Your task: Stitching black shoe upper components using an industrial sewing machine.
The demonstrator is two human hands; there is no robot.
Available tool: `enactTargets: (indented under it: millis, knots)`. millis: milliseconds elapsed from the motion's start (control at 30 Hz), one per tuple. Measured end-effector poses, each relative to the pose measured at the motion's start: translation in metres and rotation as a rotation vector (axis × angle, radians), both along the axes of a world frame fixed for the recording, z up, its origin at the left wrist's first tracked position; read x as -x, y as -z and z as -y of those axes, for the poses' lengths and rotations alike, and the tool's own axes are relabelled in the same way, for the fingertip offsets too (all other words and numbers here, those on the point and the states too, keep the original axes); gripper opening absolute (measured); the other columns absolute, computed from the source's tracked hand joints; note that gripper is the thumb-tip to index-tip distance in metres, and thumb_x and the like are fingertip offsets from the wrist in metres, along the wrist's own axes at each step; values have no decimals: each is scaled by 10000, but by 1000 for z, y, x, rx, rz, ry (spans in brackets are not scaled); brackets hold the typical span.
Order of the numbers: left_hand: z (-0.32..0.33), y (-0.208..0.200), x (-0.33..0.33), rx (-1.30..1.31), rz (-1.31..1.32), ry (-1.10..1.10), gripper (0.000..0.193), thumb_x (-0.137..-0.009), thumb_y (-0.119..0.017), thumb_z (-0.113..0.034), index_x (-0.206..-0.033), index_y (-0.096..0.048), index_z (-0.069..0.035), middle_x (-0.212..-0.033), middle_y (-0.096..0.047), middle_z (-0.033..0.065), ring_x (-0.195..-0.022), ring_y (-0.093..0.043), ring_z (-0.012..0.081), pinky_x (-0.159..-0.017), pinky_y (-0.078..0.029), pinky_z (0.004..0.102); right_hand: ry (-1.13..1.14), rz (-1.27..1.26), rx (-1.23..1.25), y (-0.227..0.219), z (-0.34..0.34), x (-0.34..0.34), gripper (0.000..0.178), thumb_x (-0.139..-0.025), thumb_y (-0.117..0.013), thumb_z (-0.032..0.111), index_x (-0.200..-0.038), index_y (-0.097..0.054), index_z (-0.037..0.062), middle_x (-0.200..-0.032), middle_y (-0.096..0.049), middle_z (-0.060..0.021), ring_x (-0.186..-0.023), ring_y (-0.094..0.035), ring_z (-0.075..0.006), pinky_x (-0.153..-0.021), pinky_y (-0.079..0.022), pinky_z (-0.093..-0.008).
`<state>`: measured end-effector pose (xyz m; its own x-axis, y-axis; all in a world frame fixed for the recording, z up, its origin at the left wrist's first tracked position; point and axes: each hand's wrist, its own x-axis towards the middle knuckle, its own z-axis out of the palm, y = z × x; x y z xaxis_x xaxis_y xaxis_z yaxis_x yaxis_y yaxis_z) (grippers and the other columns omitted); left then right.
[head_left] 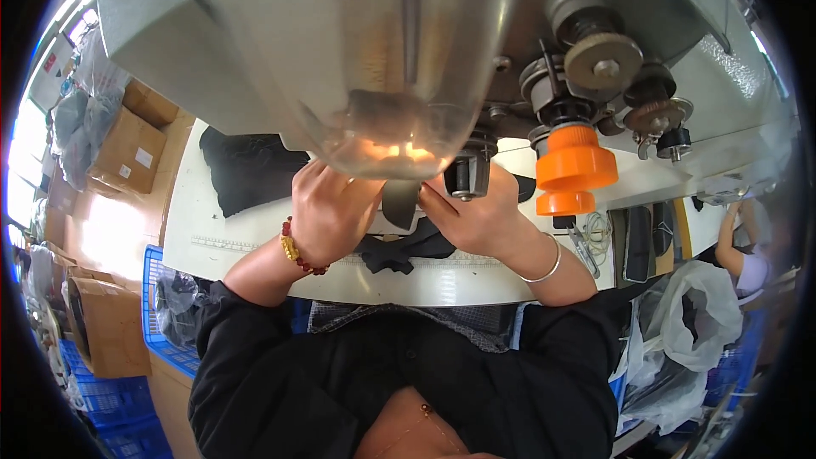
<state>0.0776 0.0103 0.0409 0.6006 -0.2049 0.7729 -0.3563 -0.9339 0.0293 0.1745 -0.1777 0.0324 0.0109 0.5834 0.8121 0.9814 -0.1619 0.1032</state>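
Before me stands a sewing machine [586,0], its grey head filling the top of the view. My left hand [331,208], with a red and gold bead bracelet, is curled at the left of the needle area; its fingertips are hidden behind the machine head. On the other side my right hand [480,217], wearing a silver bangle, pinches dark material between thumb and forefinger. A small black fabric piece [406,248] lies crumpled between my wrists on the white table [255,276]. The machine's lamp glows above my fingers, and a dark tongue-shaped part [399,204] hangs between the hands.
A larger black fabric [251,172] rests at the table's left. Orange knobs [576,157] jut out at the right, near scissors [583,248]. Blue crates [166,310] and cardboard boxes [106,323] stand left; plastic bags [693,314] and another person's arm [728,238] are right.
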Motion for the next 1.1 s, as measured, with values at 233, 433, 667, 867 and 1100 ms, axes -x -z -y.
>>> enactTargets:
  millis: [233, 433, 667, 867, 1100]
  knots:
    - [-3, 4, -1, 32, -63, 12, 282, -661, -706, -3, -936, -715, -65, -1066, -656, 103, -775, -648, 269, -641, -521, 358, -46, -197, 69, 7, 4, -6, 190, -794, -752, 117, -966, -698, 56, -812, -653, -57, -642, -622, -244, -531, -466, -343]
    - [-5, -2, -1, 65, -60, 25, 317, -664, -686, -18, -972, -732, -73, -997, -673, 66, -777, -637, 261, -662, -516, 358, -10, -297, 25, 1, 8, -17, 210, -681, -760, 124, -880, -711, 171, -825, -659, 2, -657, -610, -230, -570, -468, -343]
    - [3, -7, 4, -45, -4, 158, 288, -636, -699, -44, -923, -726, -55, -892, -619, 47, -765, -640, 229, -589, -528, 307, -64, -120, 15, 1, 10, -26, 278, -658, -717, 107, -922, -715, 191, -824, -654, 21, -635, -589, -207, -540, -443, -332]
    - [7, -4, 3, -178, 105, 172, 311, -593, -682, -87, -896, -708, -18, -863, -610, 56, -738, -642, 202, -555, -518, 273, -90, -45, 17, -1, 10, -26, 289, -654, -712, 130, -936, -711, 191, -794, -619, 16, -609, -561, -203, -505, -413, -329]
    - [10, -5, 3, -196, 117, 168, 288, -603, -699, -76, -887, -708, -30, -835, -605, 45, -693, -625, 182, -524, -497, 260, -81, -36, 23, -3, 11, -24, 228, -710, -740, 134, -935, -710, 151, -779, -615, 2, -579, -549, -203, -496, -402, -327]
